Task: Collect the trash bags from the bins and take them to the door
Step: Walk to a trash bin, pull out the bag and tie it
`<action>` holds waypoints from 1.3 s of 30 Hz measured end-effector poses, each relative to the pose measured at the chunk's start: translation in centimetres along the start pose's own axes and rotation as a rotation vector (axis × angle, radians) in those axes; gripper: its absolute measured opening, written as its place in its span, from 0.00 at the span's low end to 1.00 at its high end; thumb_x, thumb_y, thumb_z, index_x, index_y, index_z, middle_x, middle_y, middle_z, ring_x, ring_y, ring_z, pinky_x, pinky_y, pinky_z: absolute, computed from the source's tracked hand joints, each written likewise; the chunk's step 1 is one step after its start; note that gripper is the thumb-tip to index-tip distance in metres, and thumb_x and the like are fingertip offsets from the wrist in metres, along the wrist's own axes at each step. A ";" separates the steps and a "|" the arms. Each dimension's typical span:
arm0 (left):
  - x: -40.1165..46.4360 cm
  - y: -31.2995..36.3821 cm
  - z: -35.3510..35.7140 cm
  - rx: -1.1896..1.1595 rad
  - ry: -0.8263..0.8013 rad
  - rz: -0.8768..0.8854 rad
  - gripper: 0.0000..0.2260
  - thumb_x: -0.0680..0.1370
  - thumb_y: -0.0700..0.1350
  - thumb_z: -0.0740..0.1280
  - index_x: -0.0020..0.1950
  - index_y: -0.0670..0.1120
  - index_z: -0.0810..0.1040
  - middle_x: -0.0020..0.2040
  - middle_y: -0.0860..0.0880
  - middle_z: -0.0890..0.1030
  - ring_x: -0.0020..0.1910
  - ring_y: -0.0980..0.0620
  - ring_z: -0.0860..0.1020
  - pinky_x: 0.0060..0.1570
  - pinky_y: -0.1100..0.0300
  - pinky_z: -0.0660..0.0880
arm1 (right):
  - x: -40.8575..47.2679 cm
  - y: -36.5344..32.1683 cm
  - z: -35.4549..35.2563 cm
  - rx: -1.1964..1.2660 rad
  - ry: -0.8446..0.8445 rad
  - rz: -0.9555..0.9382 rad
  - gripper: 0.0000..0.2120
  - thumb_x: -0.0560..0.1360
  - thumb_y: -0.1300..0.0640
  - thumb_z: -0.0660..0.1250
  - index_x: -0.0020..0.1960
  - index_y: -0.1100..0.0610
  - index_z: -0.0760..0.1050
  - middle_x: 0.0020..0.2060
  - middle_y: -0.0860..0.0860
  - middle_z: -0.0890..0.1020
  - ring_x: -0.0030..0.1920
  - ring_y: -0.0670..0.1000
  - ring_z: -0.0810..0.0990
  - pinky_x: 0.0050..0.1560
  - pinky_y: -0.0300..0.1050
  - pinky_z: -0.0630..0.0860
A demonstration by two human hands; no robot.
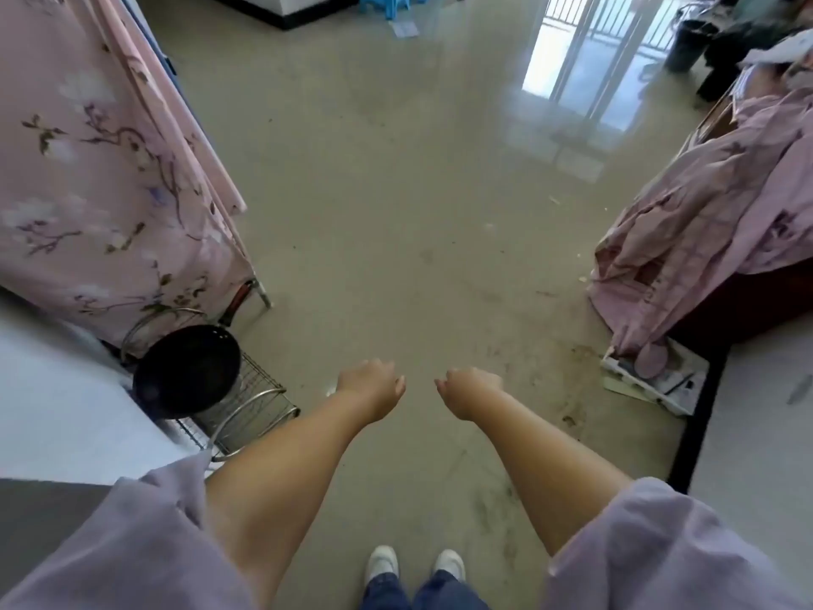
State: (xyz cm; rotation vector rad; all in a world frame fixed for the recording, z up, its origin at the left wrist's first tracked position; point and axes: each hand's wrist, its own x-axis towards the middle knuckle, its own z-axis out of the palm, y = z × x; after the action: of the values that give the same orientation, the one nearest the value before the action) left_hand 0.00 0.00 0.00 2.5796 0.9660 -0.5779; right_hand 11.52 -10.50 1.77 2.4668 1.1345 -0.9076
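Note:
Both arms reach out in front of me over the grey floor. My left hand (373, 386) is curled shut with nothing in it. My right hand (468, 390) is likewise closed and holds nothing; the two hands are a short gap apart. A dark bin (687, 45) lined with a black bag stands at the far right near the bright doorway (585, 59). No trash bag is in either hand.
A pink floral curtain (97, 160) hangs on the left. A black pan (187, 372) sits on a wire rack (255, 407) beside a white counter (57, 402). Pink bedding (712, 222) drapes off a bed on the right, with a box (655, 380) below. Blue stools (382, 2) stand far back.

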 end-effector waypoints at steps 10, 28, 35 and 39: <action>6.9 1.3 -3.4 0.052 -0.079 -0.024 0.20 0.82 0.54 0.50 0.60 0.43 0.73 0.62 0.42 0.77 0.61 0.41 0.75 0.55 0.53 0.71 | 6.3 2.3 -4.2 -0.012 -0.074 -0.019 0.21 0.83 0.51 0.46 0.72 0.56 0.64 0.68 0.55 0.71 0.67 0.57 0.72 0.63 0.51 0.70; 30.0 4.8 -14.8 -0.129 -0.061 -0.266 0.20 0.81 0.54 0.49 0.52 0.44 0.76 0.56 0.42 0.80 0.55 0.42 0.78 0.50 0.55 0.71 | 28.4 11.8 -24.2 -0.225 -0.123 -0.253 0.20 0.83 0.53 0.46 0.72 0.56 0.63 0.70 0.55 0.69 0.69 0.57 0.68 0.68 0.54 0.65; 40.5 -0.3 -21.4 -0.194 -0.013 -0.318 0.21 0.81 0.54 0.49 0.55 0.43 0.75 0.56 0.42 0.79 0.56 0.42 0.77 0.52 0.54 0.72 | 39.9 7.6 -32.9 -0.330 -0.054 -0.314 0.19 0.83 0.53 0.47 0.71 0.54 0.63 0.70 0.55 0.69 0.69 0.59 0.68 0.70 0.57 0.62; 46.4 -5.0 -27.2 -0.203 0.014 -0.342 0.20 0.82 0.54 0.49 0.56 0.43 0.75 0.57 0.43 0.79 0.56 0.42 0.77 0.52 0.55 0.72 | 46.3 3.9 -39.3 -0.260 -0.008 -0.308 0.21 0.82 0.49 0.46 0.70 0.56 0.63 0.69 0.56 0.70 0.68 0.59 0.69 0.66 0.55 0.66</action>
State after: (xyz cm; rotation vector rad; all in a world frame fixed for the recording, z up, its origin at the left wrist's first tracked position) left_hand 35.53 40.68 0.59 2.2578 1.4077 -0.5154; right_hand 54.16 32.95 1.94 2.1157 1.5522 -0.7870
